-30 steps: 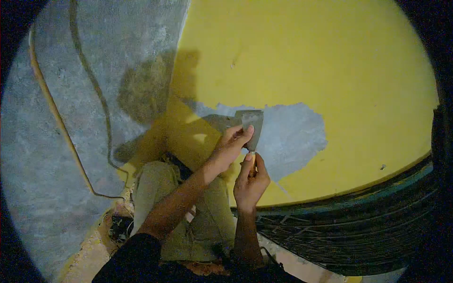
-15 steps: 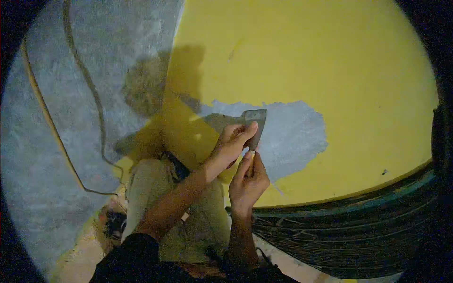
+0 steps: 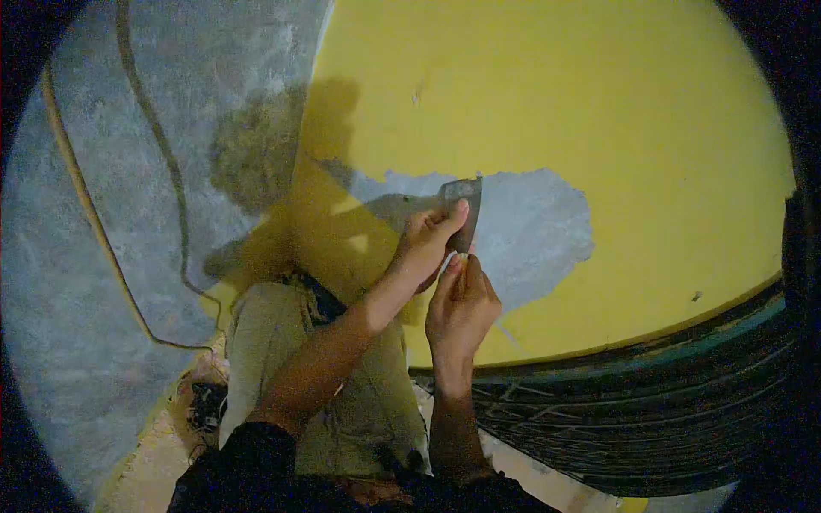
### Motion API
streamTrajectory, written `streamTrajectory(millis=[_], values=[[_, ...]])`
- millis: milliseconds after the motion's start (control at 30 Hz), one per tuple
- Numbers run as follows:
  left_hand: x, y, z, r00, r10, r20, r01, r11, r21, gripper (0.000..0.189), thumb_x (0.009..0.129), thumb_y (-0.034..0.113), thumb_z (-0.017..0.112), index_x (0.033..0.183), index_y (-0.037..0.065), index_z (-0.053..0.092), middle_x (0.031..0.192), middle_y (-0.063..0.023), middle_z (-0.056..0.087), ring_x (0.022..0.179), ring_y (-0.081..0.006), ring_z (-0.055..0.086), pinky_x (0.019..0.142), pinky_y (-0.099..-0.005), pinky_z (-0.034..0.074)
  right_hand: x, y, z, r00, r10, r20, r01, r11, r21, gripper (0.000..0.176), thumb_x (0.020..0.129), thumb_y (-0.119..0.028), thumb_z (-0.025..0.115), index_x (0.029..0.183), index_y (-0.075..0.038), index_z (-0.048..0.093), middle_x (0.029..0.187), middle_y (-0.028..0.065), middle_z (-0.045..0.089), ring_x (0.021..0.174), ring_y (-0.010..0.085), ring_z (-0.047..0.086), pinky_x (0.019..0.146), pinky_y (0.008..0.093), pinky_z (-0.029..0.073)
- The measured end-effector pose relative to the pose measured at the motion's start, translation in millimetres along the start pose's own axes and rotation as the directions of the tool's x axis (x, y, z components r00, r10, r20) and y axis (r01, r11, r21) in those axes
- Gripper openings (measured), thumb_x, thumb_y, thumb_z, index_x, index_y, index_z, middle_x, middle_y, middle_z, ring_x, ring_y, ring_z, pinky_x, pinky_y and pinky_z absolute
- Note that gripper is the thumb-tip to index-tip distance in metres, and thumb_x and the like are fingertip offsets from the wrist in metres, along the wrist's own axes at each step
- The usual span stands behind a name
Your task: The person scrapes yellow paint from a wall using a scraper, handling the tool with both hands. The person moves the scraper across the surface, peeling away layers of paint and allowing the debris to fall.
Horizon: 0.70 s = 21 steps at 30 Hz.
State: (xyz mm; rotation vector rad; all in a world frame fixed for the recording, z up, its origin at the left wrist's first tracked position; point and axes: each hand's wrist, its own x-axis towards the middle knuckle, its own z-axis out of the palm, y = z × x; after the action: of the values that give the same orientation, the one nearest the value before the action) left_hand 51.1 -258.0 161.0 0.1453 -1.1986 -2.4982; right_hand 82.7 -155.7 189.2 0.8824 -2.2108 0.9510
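Note:
A putty knife (image 3: 464, 189) points blade-up in front of a yellow-painted wall (image 3: 547, 85). My left hand (image 3: 422, 250) is closed on its metal blade, thumb laid along the near face. Lower down, my right hand (image 3: 463, 312) grips the short handle, which is mostly covered by the fingers. In this view the blade overlaps a bare grey patch (image 3: 534, 231) with ragged paint edges, its tip right at the patch's upper border. A dark shadow of the arms and head falls across the wall on the left.
An unpainted grey wall (image 3: 60, 282) with a hanging cable (image 3: 85, 205) is on the left. My bent knees (image 3: 269, 342) are below the hands. A dark, ribbed curved object (image 3: 633, 419) fills the lower right. Dark items (image 3: 205, 406) lie at lower left.
Both hands and the putty knife have moved up a little, bringing the blade tip to the patch's upper edge. The right hand has also shifted slightly right.

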Motion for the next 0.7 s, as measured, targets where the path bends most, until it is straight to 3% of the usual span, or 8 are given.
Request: streamTrajectory(millis=[100, 167, 233, 333, 400, 433, 500, 700], values=[[-4.6, 1.6, 9.0, 0.996, 0.033, -0.086, -0.042, 0.994, -0.102, 0.04, 0.093, 0.043, 0.062, 0.08, 0.005, 0.063, 0.072, -0.0033, 0.062, 0.062, -0.013, 0.058, 0.056, -0.0272, 0.047, 5.3, 9.8, -7.0, 0.998, -0.021, 0.06, 0.019, 0.999, 0.03, 0.023, 0.096, -0.014, 0.053, 0.079, 0.002, 0.053, 0.066, 0.0223, 0.056, 0.059, 0.0417, 0.055, 0.053, 0.0442, 0.042], [-4.0, 1.6, 3.2, 0.999, 0.024, -0.042, -0.027, 0.997, -0.069, 0.04, 0.093, 0.044, 0.062, 0.08, 0.006, 0.063, 0.072, -0.0033, 0.063, 0.062, -0.0134, 0.059, 0.058, -0.0269, 0.047, 17.5, 14.6, -10.0, 0.994, -0.078, 0.075, 0.073, 0.995, 0.066, 0.024, 0.096, -0.013, 0.054, 0.078, 0.002, 0.053, 0.066, 0.0226, 0.056, 0.059, 0.0422, 0.055, 0.053, 0.0445, 0.042], [6.8, 2.1, 11.2, 0.997, 0.031, -0.069, -0.049, 0.961, -0.271, 0.04, 0.093, 0.045, 0.062, 0.081, 0.007, 0.063, 0.073, -0.0031, 0.063, 0.064, -0.0133, 0.059, 0.058, -0.027, 0.047, 31.9, 20.4, -15.6, 0.988, -0.131, 0.081, 0.122, 0.986, 0.109, 0.024, 0.095, -0.013, 0.054, 0.077, 0.002, 0.054, 0.065, 0.0229, 0.056, 0.058, 0.0426, 0.055, 0.053, 0.0449, 0.043], [-7.2, 5.5, 18.4, 0.996, 0.059, -0.065, -0.073, 0.965, -0.252, 0.04, 0.093, 0.046, 0.062, 0.082, 0.008, 0.063, 0.073, -0.0021, 0.062, 0.063, -0.0128, 0.058, 0.057, -0.0269, 0.046, 34.6, 9.0, -26.3, 0.987, -0.122, 0.108, 0.105, 0.982, 0.154, 0.026, 0.095, -0.016, 0.055, 0.078, 0.003, 0.055, 0.065, 0.0238, 0.056, 0.061, 0.0443, 0.055, 0.054, 0.0455, 0.044], [-18.0, 3.5, 18.1, 0.995, 0.081, -0.057, -0.093, 0.966, -0.242, 0.04, 0.093, 0.046, 0.061, 0.082, 0.008, 0.063, 0.073, -0.0017, 0.062, 0.062, -0.0126, 0.057, 0.057, -0.0269, 0.046, 15.5, 9.8, -26.7, 0.997, -0.027, 0.077, 0.015, 0.989, 0.145, 0.026, 0.095, -0.018, 0.055, 0.085, 0.005, 0.06, 0.067, 0.0245, 0.058, 0.061, 0.042, 0.058, 0.056, 0.0443, 0.045], [-21.6, -2.9, 14.9, 0.997, -0.009, -0.082, -0.008, 0.979, -0.204, 0.04, 0.092, 0.047, 0.062, 0.081, 0.008, 0.062, 0.072, -0.0015, 0.061, 0.062, -0.0124, 0.056, 0.057, -0.0267, 0.045, 7.7, 8.1, -27.1, 0.997, -0.037, 0.069, 0.026, 0.988, 0.153, 0.026, 0.095, -0.018, 0.055, 0.085, 0.005, 0.06, 0.067, 0.0245, 0.058, 0.061, 0.042, 0.058, 0.056, 0.0443, 0.045], [-22.6, -11.9, 9.8, 0.99, -0.092, -0.107, 0.073, 0.983, -0.171, 0.041, 0.092, 0.047, 0.062, 0.08, 0.008, 0.062, 0.072, -0.0012, 0.06, 0.062, -0.0121, 0.056, 0.056, -0.0265, 0.045, -5.8, 6.5, -25.4, 0.973, 0.205, 0.104, -0.218, 0.965, 0.144, 0.027, 0.095, -0.02, 0.054, 0.094, 0.006, 0.063, 0.07, 0.025, 0.061, 0.061, 0.0369, 0.061, 0.056, 0.043, 0.046], [-22.7, -11.7, 11.5, 0.99, -0.042, -0.133, 0.036, 0.998, -0.045, 0.044, 0.092, 0.049, 0.062, 0.077, 0.007, 0.06, 0.069, -0.0026, 0.059, 0.06, -0.0125, 0.055, 0.058, -0.0265, 0.045, -18.8, 16.9, -9.7, 0.978, 0.201, 0.058, -0.209, 0.957, 0.202, 0.03, 0.097, -0.021, 0.053, 0.099, 0.007, 0.063, 0.073, 0.0221, 0.063, 0.061, 0.0274, 0.061, 0.058, 0.0382, 0.046]])
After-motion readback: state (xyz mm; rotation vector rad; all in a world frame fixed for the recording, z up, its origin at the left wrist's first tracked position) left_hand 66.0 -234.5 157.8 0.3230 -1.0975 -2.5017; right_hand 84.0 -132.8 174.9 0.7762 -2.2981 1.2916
